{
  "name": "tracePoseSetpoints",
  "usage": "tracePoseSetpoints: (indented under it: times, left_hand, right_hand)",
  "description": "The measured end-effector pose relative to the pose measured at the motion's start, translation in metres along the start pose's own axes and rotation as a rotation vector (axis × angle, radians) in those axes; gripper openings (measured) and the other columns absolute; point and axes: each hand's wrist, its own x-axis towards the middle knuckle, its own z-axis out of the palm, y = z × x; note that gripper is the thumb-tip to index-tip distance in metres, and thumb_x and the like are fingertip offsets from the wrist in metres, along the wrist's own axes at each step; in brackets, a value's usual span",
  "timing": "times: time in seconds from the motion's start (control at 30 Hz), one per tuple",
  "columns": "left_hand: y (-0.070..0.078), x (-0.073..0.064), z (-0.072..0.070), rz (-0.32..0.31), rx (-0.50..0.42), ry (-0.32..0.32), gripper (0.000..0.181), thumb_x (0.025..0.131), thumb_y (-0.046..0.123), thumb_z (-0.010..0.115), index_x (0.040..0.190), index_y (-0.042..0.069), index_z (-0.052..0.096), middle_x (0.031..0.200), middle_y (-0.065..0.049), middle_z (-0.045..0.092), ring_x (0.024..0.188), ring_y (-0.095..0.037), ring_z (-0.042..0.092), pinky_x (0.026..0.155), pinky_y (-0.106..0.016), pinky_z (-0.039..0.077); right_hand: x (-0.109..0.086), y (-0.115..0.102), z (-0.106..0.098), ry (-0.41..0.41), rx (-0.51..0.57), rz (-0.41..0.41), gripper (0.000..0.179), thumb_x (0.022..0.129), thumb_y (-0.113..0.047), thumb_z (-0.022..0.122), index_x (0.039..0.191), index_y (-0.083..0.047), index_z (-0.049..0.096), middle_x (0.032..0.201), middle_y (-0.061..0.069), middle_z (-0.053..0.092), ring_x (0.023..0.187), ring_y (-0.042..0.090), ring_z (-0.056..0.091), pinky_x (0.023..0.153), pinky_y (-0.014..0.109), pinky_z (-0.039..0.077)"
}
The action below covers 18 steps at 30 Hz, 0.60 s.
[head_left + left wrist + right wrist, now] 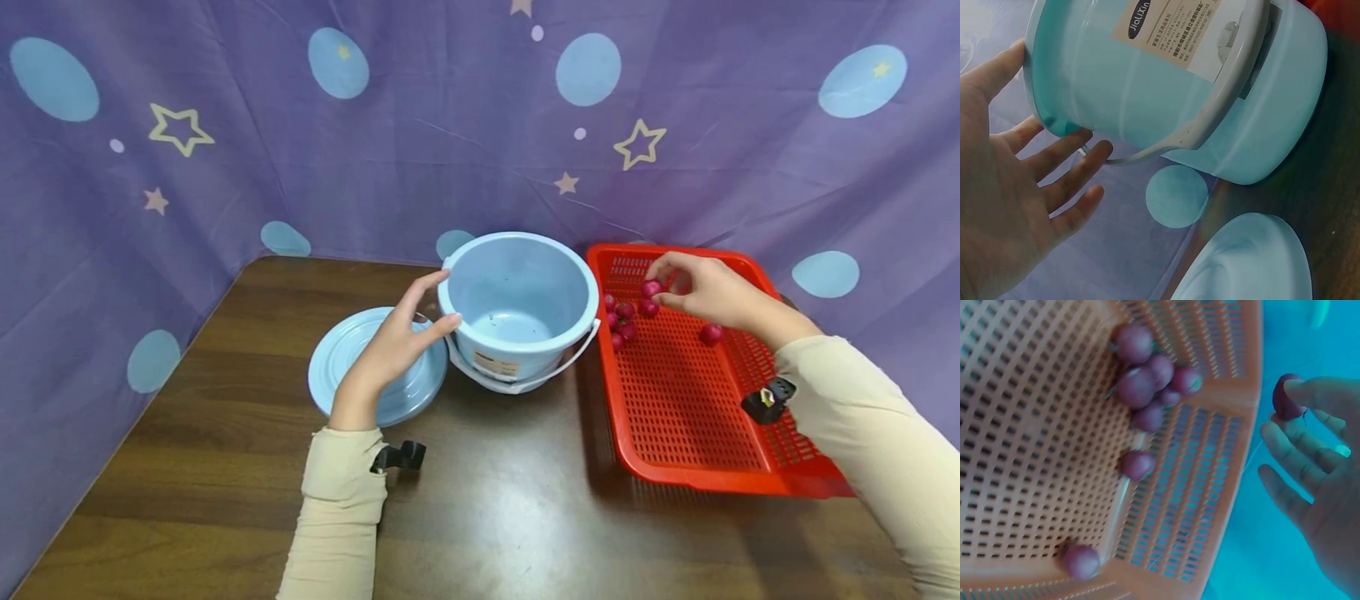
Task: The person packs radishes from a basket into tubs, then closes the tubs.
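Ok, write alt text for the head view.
A person's right hand pinches a small magenta radish over a red basket holding several more. The left hand is at the rim of a blue bucket, with a blue lid beside it, on a wooden table before a purple starry backdrop.

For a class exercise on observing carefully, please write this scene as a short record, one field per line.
Left hand: touches the rim of the bucket
Right hand: pinches a radish
Bucket: light blue, upright, uncovered; handle lowered; printed label on its side
Lid: light blue, on the wooden table, left of the bucket
Basket: red, perforated, right of the bucket
Loose radishes: in the basket, one cluster, two apart
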Motion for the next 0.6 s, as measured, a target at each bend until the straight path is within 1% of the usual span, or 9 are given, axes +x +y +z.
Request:
tracePoseSetpoints:
  times: [0.1,0.2,0.33,0.47,0.57,0.6]
  left_hand:
    - [0.0,-0.001,-0.001,-0.006,0.006,0.004,0.066,0.097,0.045,0.061,0.154,0.031,0.032,0.137,-0.006,0.047,0.116,-0.023,0.048,0.102,-0.046,0.033]
    - [0.0,0.001,0.001,-0.008,0.001,0.011,0.065,0.097,0.045,0.062,0.153,0.033,0.032,0.138,-0.004,0.047,0.115,-0.022,0.048,0.102,-0.045,0.033]
    - [-0.001,0.001,0.0,-0.003,-0.01,0.012,0.065,0.097,0.044,0.062,0.154,0.032,0.032,0.135,-0.006,0.048,0.114,-0.021,0.048,0.101,-0.044,0.034]
    - [-0.002,0.001,0.001,0.0,-0.014,0.009,0.065,0.097,0.044,0.061,0.154,0.032,0.031,0.132,-0.007,0.049,0.114,-0.021,0.048,0.1,-0.044,0.034]
    - [-0.002,0.001,0.002,0.001,-0.012,0.011,0.065,0.097,0.044,0.061,0.154,0.031,0.032,0.134,-0.007,0.048,0.114,-0.022,0.048,0.1,-0.044,0.034]
    - [-0.001,0.0,0.002,-0.001,-0.013,0.01,0.065,0.097,0.044,0.061,0.154,0.032,0.032,0.138,-0.006,0.047,0.116,-0.022,0.047,0.101,-0.045,0.034]
  right_hand:
    - [-0.001,-0.01,-0.002,0.02,0.08,-0.018,0.023,0.086,-0.001,0.073,0.105,-0.012,0.066,0.093,0.003,0.066,0.077,0.018,0.057,0.071,0.03,0.045]
    - [-0.002,-0.016,-0.006,0.023,0.151,-0.033,0.024,0.086,-0.001,0.074,0.105,-0.012,0.066,0.091,0.002,0.066,0.077,0.015,0.06,0.07,0.024,0.046]
    - [-0.001,-0.028,-0.008,0.022,0.211,-0.075,0.024,0.086,-0.001,0.075,0.106,-0.01,0.066,0.093,0.003,0.068,0.076,0.013,0.062,0.07,0.023,0.047]
    - [0.001,-0.039,-0.008,0.022,0.246,-0.102,0.022,0.087,-0.005,0.076,0.106,-0.01,0.067,0.091,0.002,0.069,0.073,0.015,0.063,0.07,0.022,0.049]
    - [0.004,-0.046,-0.007,0.027,0.246,-0.118,0.022,0.087,-0.008,0.076,0.106,-0.011,0.067,0.088,0.0,0.068,0.075,0.015,0.063,0.071,0.022,0.048]
    - [0.005,-0.048,-0.007,0.028,0.248,-0.124,0.022,0.088,-0.008,0.076,0.107,-0.011,0.067,0.088,0.0,0.068,0.076,0.015,0.063,0.07,0.023,0.049]
